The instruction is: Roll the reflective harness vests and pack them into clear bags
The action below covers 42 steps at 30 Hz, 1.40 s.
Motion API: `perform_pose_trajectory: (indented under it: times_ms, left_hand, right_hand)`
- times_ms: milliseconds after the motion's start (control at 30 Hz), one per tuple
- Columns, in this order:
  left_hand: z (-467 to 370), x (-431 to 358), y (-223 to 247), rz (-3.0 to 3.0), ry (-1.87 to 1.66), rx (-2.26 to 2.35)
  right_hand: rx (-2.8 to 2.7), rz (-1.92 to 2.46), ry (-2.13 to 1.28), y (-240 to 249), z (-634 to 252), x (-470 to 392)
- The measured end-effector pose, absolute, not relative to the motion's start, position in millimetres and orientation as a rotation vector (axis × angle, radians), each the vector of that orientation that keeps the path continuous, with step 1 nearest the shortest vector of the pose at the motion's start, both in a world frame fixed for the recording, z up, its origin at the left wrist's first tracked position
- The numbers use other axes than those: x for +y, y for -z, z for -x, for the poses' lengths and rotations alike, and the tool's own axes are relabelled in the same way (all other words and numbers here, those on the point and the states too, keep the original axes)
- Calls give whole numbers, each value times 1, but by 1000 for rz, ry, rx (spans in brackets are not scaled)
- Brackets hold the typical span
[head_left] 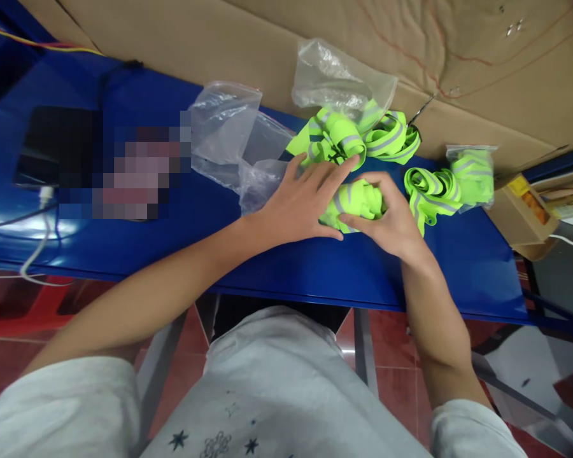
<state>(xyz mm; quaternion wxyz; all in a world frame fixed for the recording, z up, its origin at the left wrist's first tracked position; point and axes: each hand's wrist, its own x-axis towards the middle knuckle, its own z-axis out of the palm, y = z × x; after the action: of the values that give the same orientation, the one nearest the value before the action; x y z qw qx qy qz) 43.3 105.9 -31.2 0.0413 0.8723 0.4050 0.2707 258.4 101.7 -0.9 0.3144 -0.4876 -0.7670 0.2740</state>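
A bundled neon-yellow reflective strap [356, 202] with grey stripes is gripped by my right hand [386, 219], thumb in front and fingers behind. My left hand [303, 200] has its fingers spread, at the bundle's left side; whether it presses on the bundle is partly hidden. Just beyond my hands lie loose neon reflective straps [334, 133] and a coiled strap [394, 137]. Right of my right hand is another rolled strap [432, 191], beside a clear bag packed with neon strap [475, 175].
Clear plastic bags lie left of my hands [224, 127] and at the back [339, 79]. A black device [52, 146] with a white cable sits on the blue table [186, 235], beside a blurred-out patch. A cardboard box [525, 210] stands at the right end; cardboard lines the back.
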Motion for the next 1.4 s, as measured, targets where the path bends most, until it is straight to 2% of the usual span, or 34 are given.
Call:
perform_pose_trajectory:
  times_ms: [100, 233, 500, 600, 733, 1033, 1267, 1400]
  left_hand:
    - [-39, 105, 18, -2651, -712, 1212]
    - [-20, 107, 1, -2614, -574, 1228]
    - [-4, 111, 10, -2736, -301, 1341]
    - [-8, 110, 7, -2713, -423, 1294]
    - [-10, 110, 7, -2667, -570, 1293]
    - [-24, 95, 17, -2556, -491, 1340]
    - [-29, 85, 20, -2563, -410, 1333]
    - [-30, 87, 14, -2495, -584, 1363]
  right_hand:
    - [-2088, 1223, -796, 2, -257, 101]
    - [-1971, 1278, -721, 10, -261, 107]
    - [-1981, 1254, -754, 6, -264, 111]
    - [-1904, 1285, -755, 8, -263, 113]
    - [-1543, 1282, -1013, 15, -265, 118]
    - [-1161, 1200, -1520, 23, -266, 133]
    - [-1063, 1188, -1522, 16, -276, 141]
    - [-1102, 1181, -1565, 17, -273, 138]
